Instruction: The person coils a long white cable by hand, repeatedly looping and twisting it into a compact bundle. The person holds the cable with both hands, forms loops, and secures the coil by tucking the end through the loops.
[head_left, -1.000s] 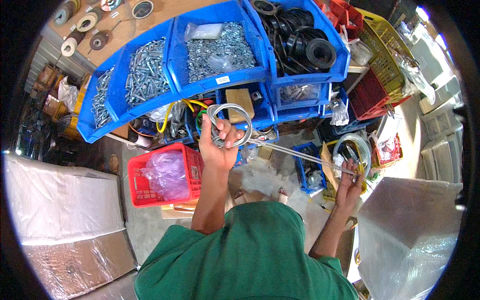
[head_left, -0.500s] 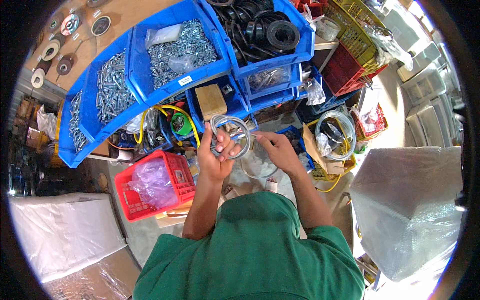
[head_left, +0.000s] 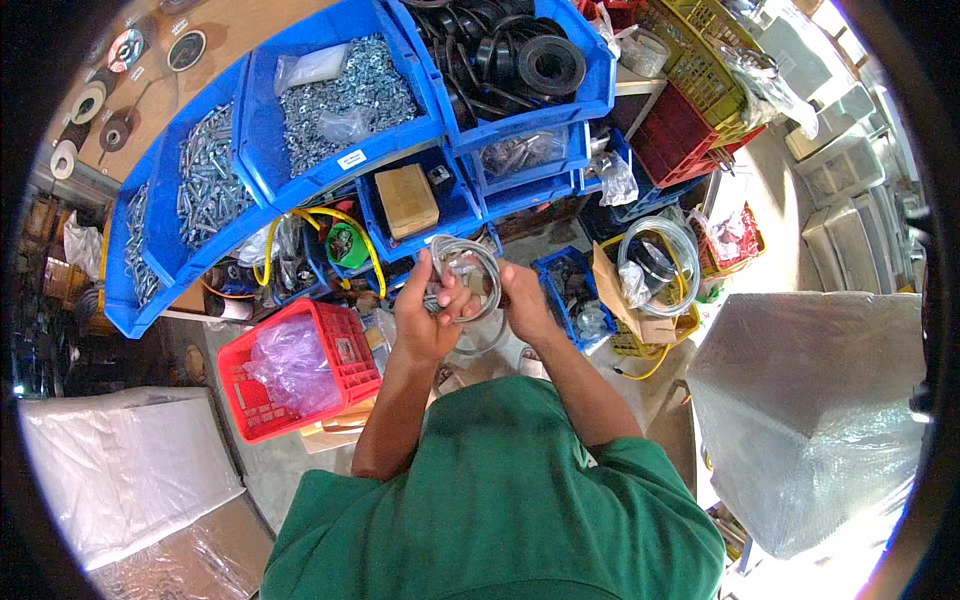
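Observation:
A coil of thin grey tubing or cable (head_left: 492, 281), I cannot tell which, is held in front of my chest in several round turns. My left hand (head_left: 428, 318) grips it from the left, fingers curled through the loops. Close against the coil's right side, my right hand (head_left: 527, 310) has its fingers bent toward the strand and pinches it. A looser loop hangs below the bundle between the two hands.
Blue bins (head_left: 345, 165) of bolts and nuts stand ahead, with black rubber rings (head_left: 553, 66) at right. A red crate (head_left: 365, 350) holding plastic sits left. At right are a clear hose coil (head_left: 690, 265) and a wrapped bulky object (head_left: 800, 400).
My right hand has moved left, closer to the coil. The loose strand's hanging loop is smaller and nearer the bundle. The view has shifted slightly.

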